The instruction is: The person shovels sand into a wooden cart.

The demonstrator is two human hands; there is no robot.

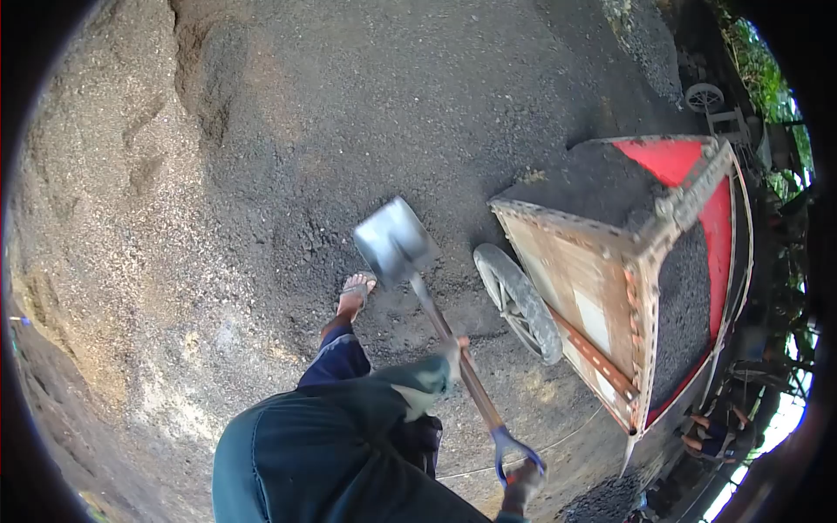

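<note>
A shovel (440, 318) slants across the middle of the view, its flat metal blade (397, 240) up and to the left, smeared by motion. No load shows on the blade. My left hand (453, 350), partly blurred, wraps round the wooden shaft about midway. At the lower end, my right hand (523, 482) grips the blue D-shaped handle (514, 449). Below the blade is my sandalled foot (356, 289) on dark gritty ground (288, 209). To the right of the shovel stands a wooden cart (575, 288) holding dark grit, its spoked wheel (519, 303) facing me.
Red sheeting (663, 159) lines parts of the cart, which has a riveted metal frame. Loose lighter soil (131, 218) lies at the left. Far right, another person (719, 436) appears near the edge, and another wheel (704, 98) stands behind the cart.
</note>
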